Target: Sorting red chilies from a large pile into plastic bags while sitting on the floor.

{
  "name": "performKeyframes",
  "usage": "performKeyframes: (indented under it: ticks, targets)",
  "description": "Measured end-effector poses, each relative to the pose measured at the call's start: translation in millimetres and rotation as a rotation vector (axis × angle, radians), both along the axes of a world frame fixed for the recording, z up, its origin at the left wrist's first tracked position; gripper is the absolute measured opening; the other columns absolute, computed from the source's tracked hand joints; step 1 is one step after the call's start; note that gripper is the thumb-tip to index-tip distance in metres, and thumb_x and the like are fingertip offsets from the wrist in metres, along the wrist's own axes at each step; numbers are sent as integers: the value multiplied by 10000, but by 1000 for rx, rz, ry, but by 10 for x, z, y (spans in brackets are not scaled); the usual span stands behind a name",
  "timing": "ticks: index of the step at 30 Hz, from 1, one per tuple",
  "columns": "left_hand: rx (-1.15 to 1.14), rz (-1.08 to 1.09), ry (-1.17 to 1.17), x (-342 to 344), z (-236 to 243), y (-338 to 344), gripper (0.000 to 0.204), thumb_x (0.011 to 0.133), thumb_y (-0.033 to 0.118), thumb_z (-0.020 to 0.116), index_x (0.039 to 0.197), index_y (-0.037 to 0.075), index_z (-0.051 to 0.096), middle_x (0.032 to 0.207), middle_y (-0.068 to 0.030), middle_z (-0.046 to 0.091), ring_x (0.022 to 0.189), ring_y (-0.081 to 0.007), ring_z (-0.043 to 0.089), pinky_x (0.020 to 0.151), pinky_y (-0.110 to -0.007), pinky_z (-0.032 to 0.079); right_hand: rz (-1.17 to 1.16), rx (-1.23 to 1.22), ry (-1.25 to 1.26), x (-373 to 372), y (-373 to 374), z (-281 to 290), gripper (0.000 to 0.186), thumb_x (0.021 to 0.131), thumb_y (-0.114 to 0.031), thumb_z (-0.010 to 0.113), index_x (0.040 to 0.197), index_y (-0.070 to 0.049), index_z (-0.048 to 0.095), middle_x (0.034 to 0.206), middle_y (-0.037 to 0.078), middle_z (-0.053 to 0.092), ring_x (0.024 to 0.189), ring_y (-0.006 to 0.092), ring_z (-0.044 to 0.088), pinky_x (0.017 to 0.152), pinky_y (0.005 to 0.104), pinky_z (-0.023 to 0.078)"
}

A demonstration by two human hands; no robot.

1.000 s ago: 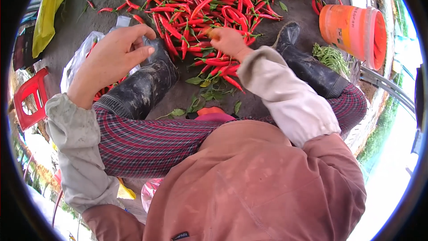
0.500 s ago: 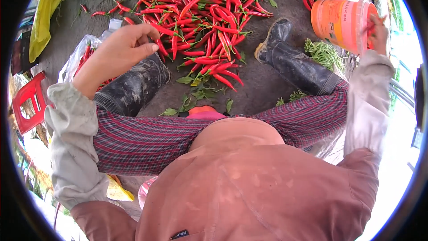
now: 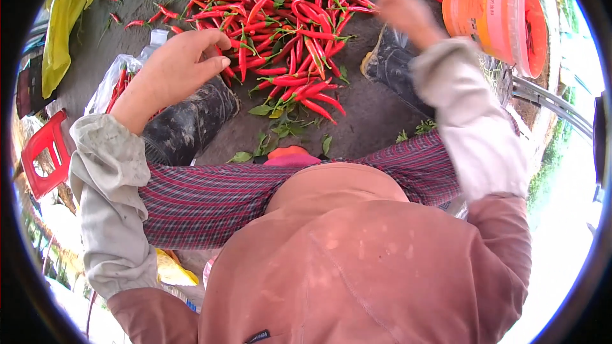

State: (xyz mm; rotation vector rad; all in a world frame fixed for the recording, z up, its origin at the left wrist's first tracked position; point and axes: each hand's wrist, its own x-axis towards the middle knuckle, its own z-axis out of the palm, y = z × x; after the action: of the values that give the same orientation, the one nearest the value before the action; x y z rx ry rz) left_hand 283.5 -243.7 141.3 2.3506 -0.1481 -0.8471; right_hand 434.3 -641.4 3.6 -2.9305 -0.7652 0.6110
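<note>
A heap of red chili peppers (image 3: pixel 280 19), mixed with green stems and leaves, lies on the dark ground before me. At its left edge is my left hand (image 3: pixel 178 67), thumb and forefinger apart with nothing visible between them. My right hand (image 3: pixel 408 16) is over the right side, between the heap and an orange bucket (image 3: pixel 481 22). Motion blurs its fingers, so I cannot see whether they hold anything. The bucket lies tipped on its side, mouth to the right, with some red showing inside.
My black boots (image 3: pixel 191 111) flank the heap. A clear plastic bag (image 3: pixel 105 86) with red chilies is beside the left boot. Further left are a red plastic stool (image 3: pixel 48 156) and a yellow bag (image 3: pixel 64 32). Loose leaves (image 3: pixel 287 129) lie between my legs.
My right hand has come out of the bucket's mouth and swung left toward the heap. The left hand has hardly moved.
</note>
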Motion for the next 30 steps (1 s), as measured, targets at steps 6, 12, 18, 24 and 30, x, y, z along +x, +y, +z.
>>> performKeyframes:
  ticks: [6,12,18,24,30]
  targets:
    - [-8,-58,-54,68,84,-13,284,871,131,637,1123,5,604,883,-112,647,812,-219,618,758,-340,493,-119,-29,104,-1200,1019,-1035,317,830,-356,639,854,-47,709,879,168,703,892,347,685,771,473,536]
    - [-16,-122,-63,-25,53,195,295,858,141,648,1118,8,607,921,-122,654,845,-251,629,768,-355,499,-788,733,1233,-881,799,-788,265,893,-226,503,936,-17,660,759,91,661,595,147,612,529,269,465]
    - [-10,-116,-41,17,106,163,293,865,177,646,1103,10,614,945,-117,665,863,-236,636,767,-354,506,-742,1224,1667,-812,655,-210,426,940,-262,389,1071,87,595,738,81,622,614,157,575,560,267,455]
    - [-115,-42,-56,-63,-111,156,289,858,210,642,1052,-2,617,822,-113,651,788,-252,630,714,-371,496,-825,1203,1231,-931,1045,101,370,906,-220,475,1114,66,584,945,121,649,783,178,628,766,296,519]
    - [-589,692,382,-345,-304,-312,370,923,335,638,1182,73,602,972,-8,646,822,-116,615,695,-281,514,-540,1097,1033,-1182,1293,485,300,894,-248,515,1013,0,636,786,36,634,605,92,547,563,240,444]
